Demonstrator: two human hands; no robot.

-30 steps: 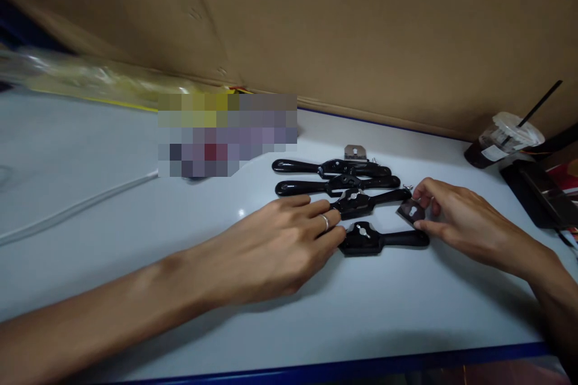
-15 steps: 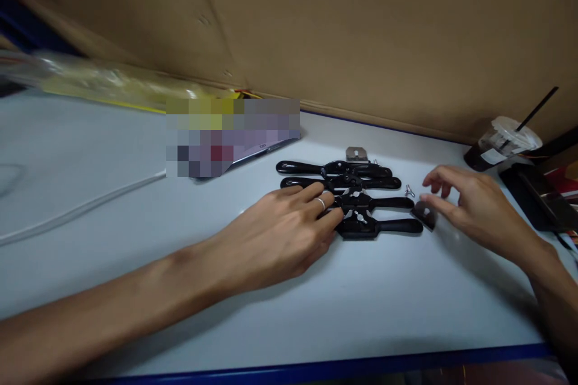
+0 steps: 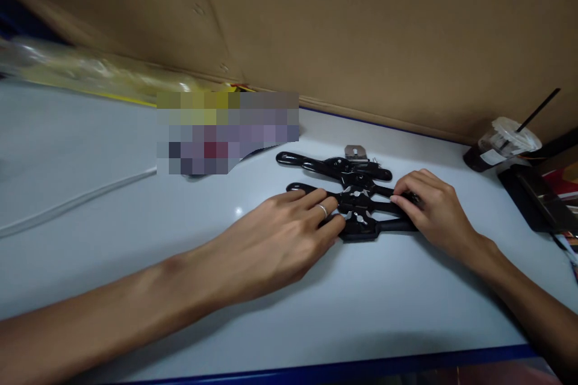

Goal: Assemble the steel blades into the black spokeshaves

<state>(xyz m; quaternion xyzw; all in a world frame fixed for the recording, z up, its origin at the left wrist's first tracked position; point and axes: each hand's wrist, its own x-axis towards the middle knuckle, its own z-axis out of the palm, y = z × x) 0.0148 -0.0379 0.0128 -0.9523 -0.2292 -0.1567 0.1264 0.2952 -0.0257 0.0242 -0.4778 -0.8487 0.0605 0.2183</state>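
Note:
Several black spokeshaves lie in a stacked row on the white table. My right hand (image 3: 431, 204) pinches the right handle of the second spokeshave from the back (image 3: 356, 180), which slants with its left handle against the rearmost spokeshave (image 3: 292, 159). My left hand (image 3: 298, 225) lies over the left handles of the two nearer ones, its fingers curled on the third spokeshave (image 3: 354, 194) and the front spokeshave (image 3: 361, 230). Its fingertips are partly hidden. A ring is on one finger. Behind the row lies a loose metal blade (image 3: 355, 151), with a small screw (image 3: 374, 162) near it.
A plastic cup with a black straw (image 3: 501, 141) stands at the back right, beside a dark flat object (image 3: 526, 198). A blurred-out purple item (image 3: 262, 132) and a white cable (image 3: 90, 201) lie left. Clear plastic wrapping (image 3: 103, 69) runs along the cardboard wall (image 3: 361, 30).
My right hand has moved left onto the second spokeshave's handle. That spokeshave has shifted right and now slants. The loose screw and dark piece by the right handles are now hidden.

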